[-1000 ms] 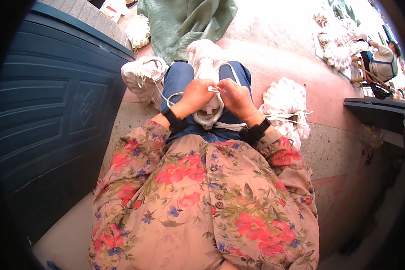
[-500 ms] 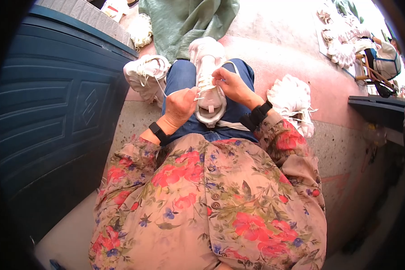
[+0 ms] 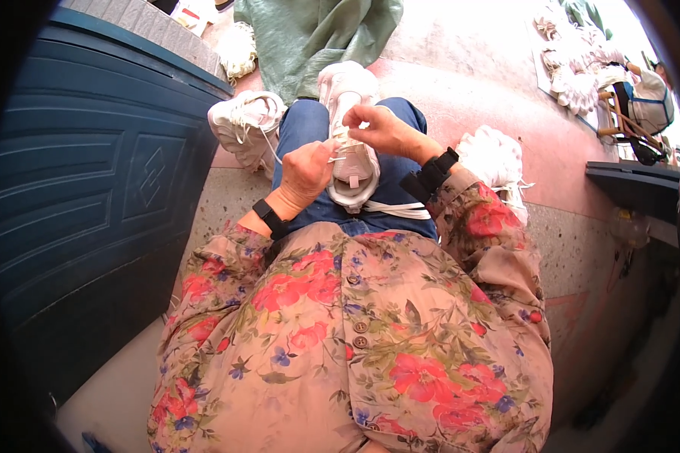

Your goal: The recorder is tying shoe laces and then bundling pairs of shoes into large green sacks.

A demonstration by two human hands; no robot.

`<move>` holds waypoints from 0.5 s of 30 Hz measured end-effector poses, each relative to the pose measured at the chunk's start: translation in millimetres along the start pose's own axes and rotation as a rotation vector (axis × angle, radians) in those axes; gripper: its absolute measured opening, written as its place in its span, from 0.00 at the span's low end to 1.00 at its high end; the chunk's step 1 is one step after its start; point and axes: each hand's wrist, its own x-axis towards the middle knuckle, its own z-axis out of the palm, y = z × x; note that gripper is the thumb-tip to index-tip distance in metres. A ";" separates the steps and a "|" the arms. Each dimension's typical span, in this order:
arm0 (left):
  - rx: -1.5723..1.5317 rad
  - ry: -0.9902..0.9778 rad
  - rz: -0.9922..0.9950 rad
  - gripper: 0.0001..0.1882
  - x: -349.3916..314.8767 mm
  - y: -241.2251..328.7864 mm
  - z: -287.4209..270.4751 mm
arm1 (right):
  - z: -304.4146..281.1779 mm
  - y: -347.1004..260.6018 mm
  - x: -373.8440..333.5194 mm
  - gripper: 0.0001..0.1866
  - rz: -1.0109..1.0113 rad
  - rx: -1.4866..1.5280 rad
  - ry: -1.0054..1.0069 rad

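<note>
A white and pale pink sneaker (image 3: 357,167) rests between my knees on my blue jeans (image 3: 304,121). At its left edge my left hand (image 3: 307,170) is closed, pinching a white shoelace (image 3: 338,159) whose short end sticks out past the fingertips. Over the lace rows my right hand (image 3: 385,133) has its fingers curled in; what they hold, if anything, I cannot make out. Loose white laces (image 3: 399,210) lie across my right thigh beside the sneaker. Left of my knee sits another white sneaker (image 3: 246,124) with laces strung through it.
A dark blue panelled door (image 3: 102,174) stands close on my left. White shoes (image 3: 495,158) are heaped at my right, with more shoes (image 3: 574,68) farther off. Ahead are a green cloth (image 3: 313,38) and a bundle of pale laces (image 3: 238,51). A dark ledge (image 3: 635,181) juts in at right.
My right hand has moved left over the sneaker, closer to my left hand. The lace loop by my right knee is out of sight. My left hand has barely moved.
</note>
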 end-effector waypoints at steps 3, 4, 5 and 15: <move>-0.005 0.002 0.002 0.11 0.0 -0.5 1.3 | -1.2 -12.8 2.3 0.10 0.118 0.151 -0.045; -0.005 0.001 0.003 0.11 0.1 -1.0 2.0 | -1.3 -15.7 2.5 0.10 0.182 0.234 -0.177; -0.003 0.021 0.022 0.12 0.2 -1.4 2.8 | -2.9 -21.3 2.2 0.10 0.181 0.234 -0.179; -0.049 -0.017 -0.031 0.12 3.2 3.1 0.8 | -11.5 -14.7 -1.1 0.11 0.378 0.388 -0.431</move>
